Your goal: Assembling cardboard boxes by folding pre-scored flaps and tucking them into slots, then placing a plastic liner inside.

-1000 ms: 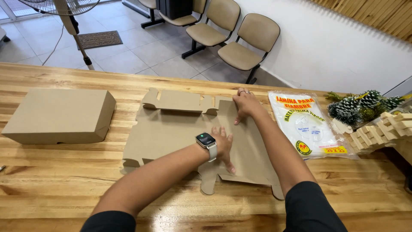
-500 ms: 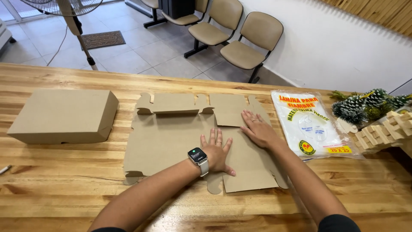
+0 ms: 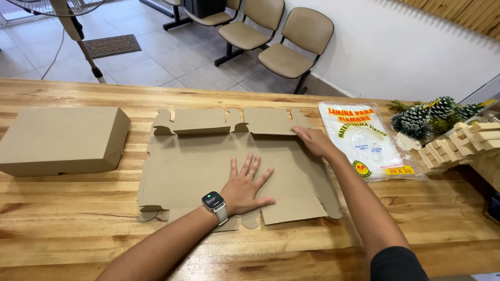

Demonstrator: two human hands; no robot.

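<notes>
One wooden table (image 3: 78, 229), carrying all items. Flat die-cut cardboard blank (image 3: 192, 166), unfolded at table centre, far flaps partly raised. Assembled cardboard box (image 3: 60, 139), closed, left of blank, apart from it. Clear plastic bag pack (image 3: 364, 143), right of blank, just beside it. Pine-cone decoration (image 3: 432, 117) and wooden blocks (image 3: 458, 143) at right edge. Left hand (image 3: 247, 187), fingers spread, palm flat on blank, gripping nothing. Right hand (image 3: 315, 141), open, fingertips pressing far right flap fold. Smartwatch (image 3: 212, 200) on left wrist.
</notes>
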